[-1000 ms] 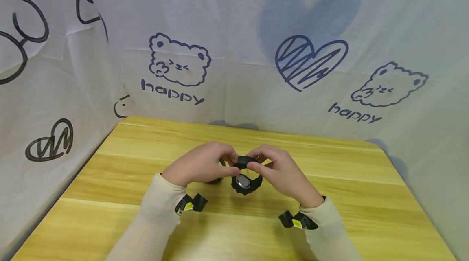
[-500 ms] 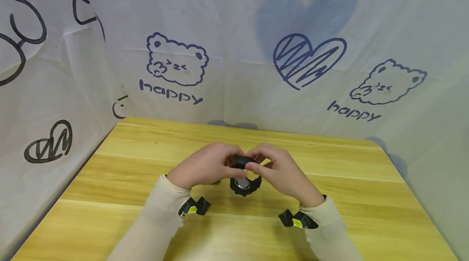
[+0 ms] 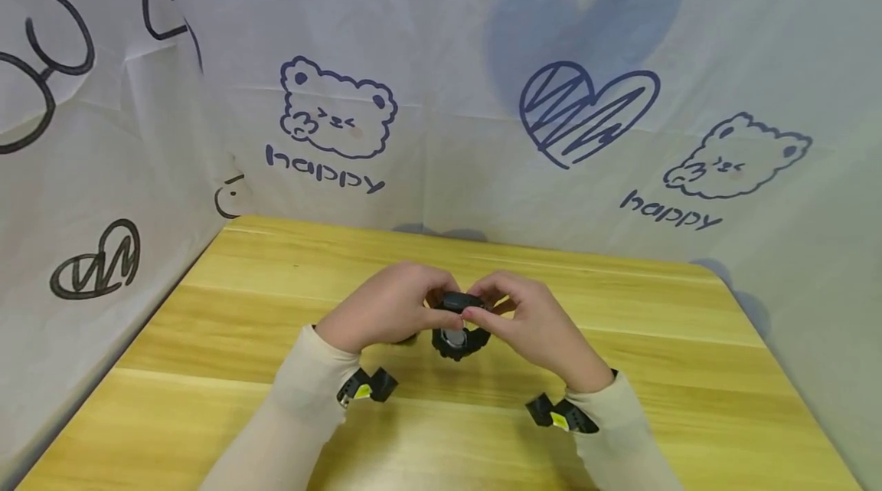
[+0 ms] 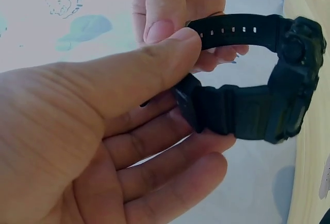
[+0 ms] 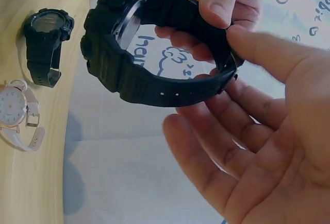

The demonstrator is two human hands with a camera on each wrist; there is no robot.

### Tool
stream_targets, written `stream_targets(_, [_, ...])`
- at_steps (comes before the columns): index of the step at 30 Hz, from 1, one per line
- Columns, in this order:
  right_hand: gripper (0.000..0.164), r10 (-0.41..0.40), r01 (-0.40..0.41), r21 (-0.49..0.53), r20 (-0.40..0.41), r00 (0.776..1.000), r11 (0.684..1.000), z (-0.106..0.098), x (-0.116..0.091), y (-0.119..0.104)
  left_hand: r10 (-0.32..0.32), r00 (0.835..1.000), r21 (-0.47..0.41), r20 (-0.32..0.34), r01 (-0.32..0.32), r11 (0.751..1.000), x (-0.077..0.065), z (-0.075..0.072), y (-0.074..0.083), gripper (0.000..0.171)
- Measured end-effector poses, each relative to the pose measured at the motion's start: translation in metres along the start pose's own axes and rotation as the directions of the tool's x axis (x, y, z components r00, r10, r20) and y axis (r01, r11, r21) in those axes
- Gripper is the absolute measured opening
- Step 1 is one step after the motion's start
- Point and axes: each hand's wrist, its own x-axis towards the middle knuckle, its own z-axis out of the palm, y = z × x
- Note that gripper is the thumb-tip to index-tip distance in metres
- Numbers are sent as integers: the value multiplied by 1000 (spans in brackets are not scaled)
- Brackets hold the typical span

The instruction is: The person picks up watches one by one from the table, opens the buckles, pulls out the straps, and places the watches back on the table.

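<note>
A black wristwatch [image 3: 449, 347] is held up in front of me between both hands, its strap bent into a loop. My left hand [image 3: 396, 307] pinches the strap near its ends, thumb on one side and fingers on the other. From the other side my right hand [image 3: 537, 326] pinches the same part, its thumb tip close to the left thumb. In the left wrist view the holed strap end [image 4: 234, 30] lies between the right thumb and fingers. The watch case [image 5: 116, 33] hangs at the far side of the loop from the fingers.
On the wooden table [image 3: 441, 430], the right wrist view shows a second black watch [image 5: 45, 41] and a watch with a pale strap and white dial [image 5: 13, 105]. White printed cloth [image 3: 441, 93] stands behind the table's back edge.
My left hand has shifted slightly right along the strap, closer to the right hand. It now covers more of the dark thing on the table behind it. The right hand stays nearly still.
</note>
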Motion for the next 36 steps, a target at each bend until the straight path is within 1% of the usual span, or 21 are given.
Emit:
stream_targets(4, [14,6,-7,-17,-62,998,1000,-1,-1,1,-7,1000,-17,8,7,1000,1,0,-1,16])
stream_targets(7, [14,28,-26,25,-90,996,999,-3,-1,1,-23,1000,-53,18,24,998,2,-1,-1,18])
stream_targets(9, [13,49,-43,65,-90,995,997,-5,-1,2,-31,999,-75,25,33,997,2,-1,0,17])
stream_targets(12, [12,71,-64,107,-67,995,992,-8,-2,3,-35,999,-90,34,38,995,1,-2,0,18])
stream_targets(16, [11,71,-66,167,-25,997,984,-12,-2,7,-19,999,-103,38,23,994,1,-2,-1,19])
stream_targets(18, [12,72,-70,231,-1,997,970,-14,-3,10,-5,999,-130,42,11,991,1,-2,-2,19])
stream_targets(21, [13,73,-81,326,35,997,942,-19,-3,12,8,999,-170,50,1,985,1,-3,-3,18])
stream_targets(23, [16,75,-88,361,49,996,928,-20,-3,14,10,999,-178,53,-1,984,1,-3,-2,17])
stream_targets(25, [17,68,-83,354,56,996,932,-20,-2,13,8,999,-155,53,0,988,1,-3,-1,18])
stream_targets(28, [18,44,-59,303,53,998,951,-18,0,13,-1,999,-103,35,5,995,2,-3,0,27])
stream_targets(31, [16,17,-26,247,39,999,969,-15,1,11,3,1000,-85,20,-1,996,3,-2,2,29])
stream_targets(32, [16,11,-19,233,35,999,972,-13,1,10,5,1000,-87,17,-3,996,3,-2,2,27])
stream_targets(34, [14,6,-12,216,28,1000,976,-11,1,9,21,1000,-83,13,-20,996,3,-1,3,18])
stream_targets(36, [11,0,-5,201,23,1000,980,-8,2,10,43,999,-59,9,-43,997,3,0,4,12])
